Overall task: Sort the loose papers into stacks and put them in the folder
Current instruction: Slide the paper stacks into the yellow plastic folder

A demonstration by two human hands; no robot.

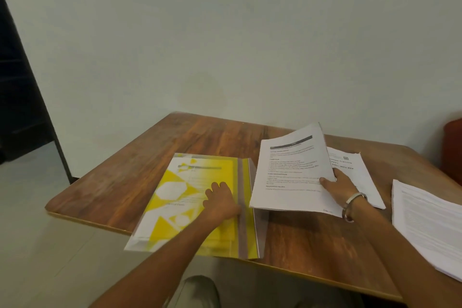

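Head view | right hand (340, 189) grips lifted paper stack (292, 172) | folder (200, 205) at its nine o'clock, long axis twelve-to-six | left hand (221, 201) presses flat on folder.

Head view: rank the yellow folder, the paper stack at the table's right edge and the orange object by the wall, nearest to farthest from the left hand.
1. Yellow folder: directly under the left hand, which rests on it.
2. Paper stack: across the table, at its right edge.
3. Orange object: beyond the table, far right by the wall.
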